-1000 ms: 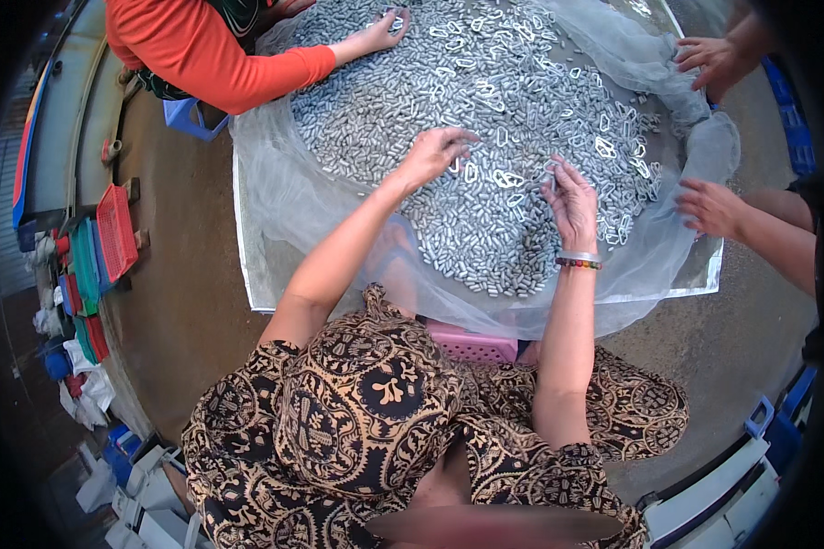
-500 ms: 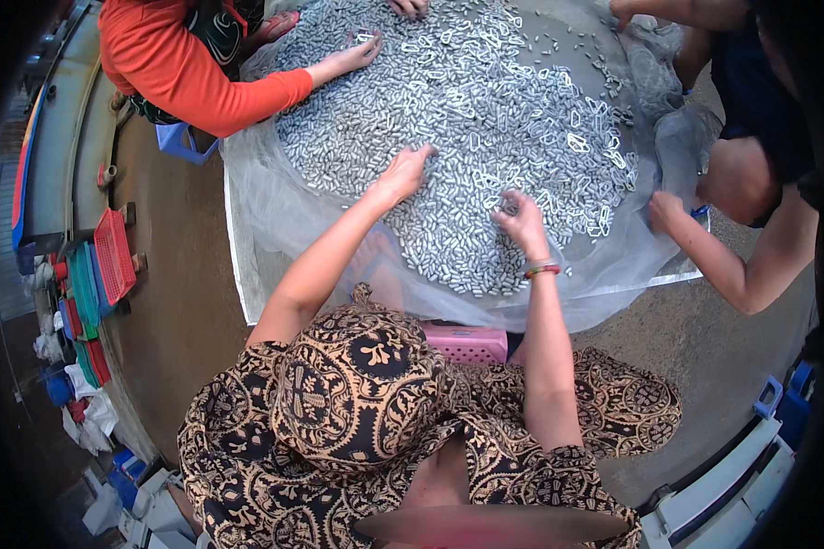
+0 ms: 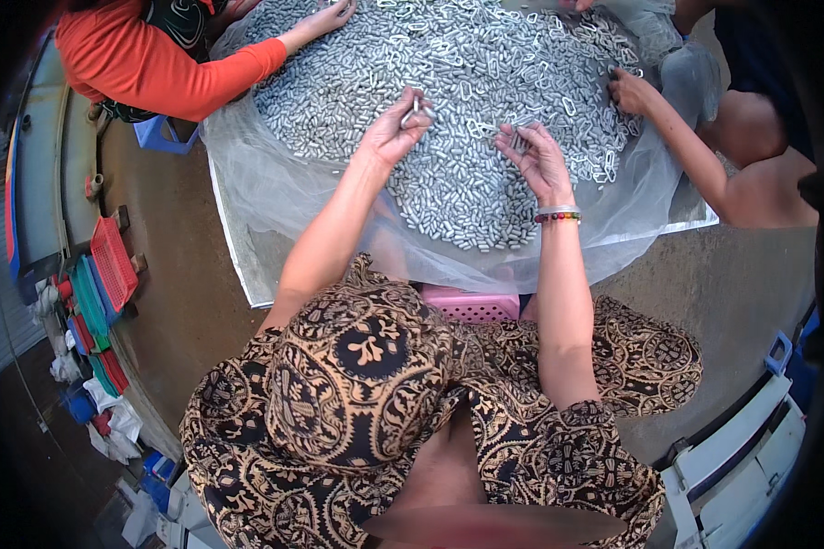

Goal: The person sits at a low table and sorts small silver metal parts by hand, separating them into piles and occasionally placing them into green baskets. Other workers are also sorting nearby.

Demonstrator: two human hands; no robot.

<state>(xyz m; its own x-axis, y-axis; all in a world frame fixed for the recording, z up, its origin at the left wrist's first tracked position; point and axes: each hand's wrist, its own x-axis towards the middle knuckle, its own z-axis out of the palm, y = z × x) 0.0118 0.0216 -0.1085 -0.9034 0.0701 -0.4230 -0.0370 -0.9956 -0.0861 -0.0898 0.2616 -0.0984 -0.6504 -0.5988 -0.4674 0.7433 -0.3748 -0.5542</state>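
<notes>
A wide heap of small silver metal barrels (image 3: 467, 203) lies on a sheet of pale netting, with several silver oval links (image 3: 470, 90) mixed in. Over the middle of the heap, my left hand (image 3: 392, 133) is turned palm up, its fingers curled round a small silver metal piece. My right hand (image 3: 542, 163), with beaded bracelets at the wrist, is just to the right above the near part of the heap. Its fingers bend round silver metal pieces (image 3: 520, 139), whose exact shape I cannot make out.
Pale netting (image 3: 293, 188) hangs over the table's near edge. A person in an orange sleeve (image 3: 220, 78) reaches in at far left; another person's hand (image 3: 634, 91) touches the heap at right. A pink basket (image 3: 471, 304) stands below the near edge. Coloured baskets (image 3: 113, 261) line the left.
Both my hands have lifted from the heap and turned palms up, fingers curled round metal pieces. The right-hand person's hand has moved from the netting onto the heap. The whole view has shifted slightly.
</notes>
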